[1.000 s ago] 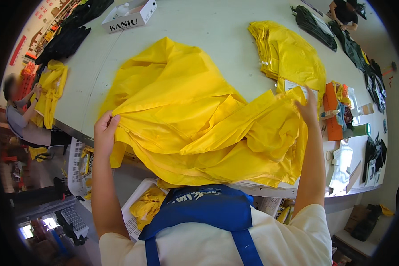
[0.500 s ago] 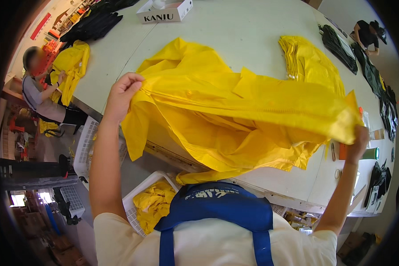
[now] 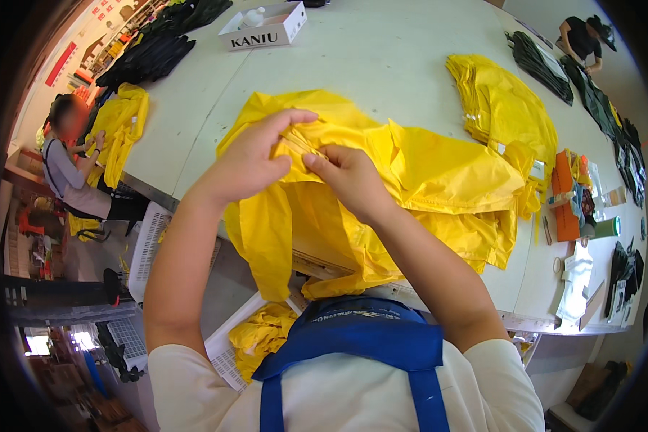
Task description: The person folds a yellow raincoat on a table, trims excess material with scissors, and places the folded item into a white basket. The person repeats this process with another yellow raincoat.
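I note left hand (image 3: 255, 155) and right hand (image 3: 345, 176) both pinching yellow raincoat (image 3: 425, 180) seam at table (image 3: 381, 65) near edge. Risk: slick fabric slips; hanging part drags coat toward basket (image 3: 227, 345).

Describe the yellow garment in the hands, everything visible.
The yellow garment is thin, glossy, raincoat-like fabric, crumpled and loosely folded. It lies on the white table, its near edge draping over the table's front. The left hand and right hand pinch one bunched edge together, lifted slightly.
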`<action>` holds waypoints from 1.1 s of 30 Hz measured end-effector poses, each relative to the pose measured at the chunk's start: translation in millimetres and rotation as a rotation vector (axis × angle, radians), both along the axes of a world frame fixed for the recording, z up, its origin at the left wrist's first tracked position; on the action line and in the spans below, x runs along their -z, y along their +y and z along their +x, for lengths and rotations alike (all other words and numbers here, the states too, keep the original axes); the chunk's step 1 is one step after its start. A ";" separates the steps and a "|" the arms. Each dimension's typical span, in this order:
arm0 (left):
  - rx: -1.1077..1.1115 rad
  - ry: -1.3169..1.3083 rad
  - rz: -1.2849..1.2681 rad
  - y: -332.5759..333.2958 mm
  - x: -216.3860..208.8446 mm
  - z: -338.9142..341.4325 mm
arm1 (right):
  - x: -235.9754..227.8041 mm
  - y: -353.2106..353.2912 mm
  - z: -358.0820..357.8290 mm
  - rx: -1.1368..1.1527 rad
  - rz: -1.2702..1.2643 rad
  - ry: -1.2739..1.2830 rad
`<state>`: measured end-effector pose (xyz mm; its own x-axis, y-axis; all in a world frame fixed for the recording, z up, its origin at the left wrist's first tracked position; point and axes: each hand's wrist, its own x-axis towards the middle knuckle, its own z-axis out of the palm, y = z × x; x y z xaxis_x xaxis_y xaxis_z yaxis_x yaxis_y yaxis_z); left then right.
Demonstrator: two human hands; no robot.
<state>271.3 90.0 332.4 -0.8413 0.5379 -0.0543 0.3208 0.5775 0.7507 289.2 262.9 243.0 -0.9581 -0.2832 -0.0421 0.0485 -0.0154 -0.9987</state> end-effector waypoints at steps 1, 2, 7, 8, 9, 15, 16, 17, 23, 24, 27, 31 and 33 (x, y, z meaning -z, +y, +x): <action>-0.026 -0.022 0.088 1.8 1.5 0.5 | -2.6 -0.8 -1.8 0.030 0.044 0.038; -0.049 -0.046 0.176 2.9 3.3 0.2 | -7.4 1.7 -0.1 0.018 0.097 0.108; -0.133 0.054 0.341 16.2 -18.4 -27.8 | -33.0 58.8 1.9 -0.002 0.339 0.217; -0.114 0.055 0.516 13.6 -29.0 -44.2 | -35.4 78.6 1.6 -0.032 0.308 0.148; -0.144 0.071 0.573 15.7 -47.6 -55.7 | -37.3 102.9 2.5 -0.084 0.277 0.079; -0.203 0.036 0.733 -39.8 -160.2 -121.9 | -28.7 249.1 58.4 0.085 0.378 -0.236; -0.189 0.007 0.712 -49.5 -176.5 -128.0 | -11.8 280.3 70.7 0.128 0.461 -0.325; -0.246 0.088 0.724 -55.3 -185.5 -135.6 | 5.6 309.3 86.2 0.201 0.485 -0.442; -0.474 -0.095 0.621 -139.9 -157.6 -124.5 | -23.9 349.5 159.6 0.281 0.630 -0.396; -0.632 -0.109 0.611 -126.9 -122.9 -97.7 | -28.3 352.3 177.5 0.234 0.720 -0.451; -0.520 -0.149 0.278 -205.1 45.0 -70.1 | 4.8 324.9 224.0 0.013 0.835 -0.694; -0.592 -0.419 -0.408 -241.8 234.8 12.3 | 69.9 260.4 261.1 -0.523 1.457 -0.729; -0.723 -0.171 -0.654 -239.7 259.9 36.5 | 18.3 220.2 230.6 -0.429 1.075 -0.791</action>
<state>307.7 -149.8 72.5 -0.9087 -0.2812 -0.3086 -0.3552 0.9091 0.2177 519.8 483.0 224.7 -0.4275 -0.0290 -0.9035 0.4028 0.8887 -0.2191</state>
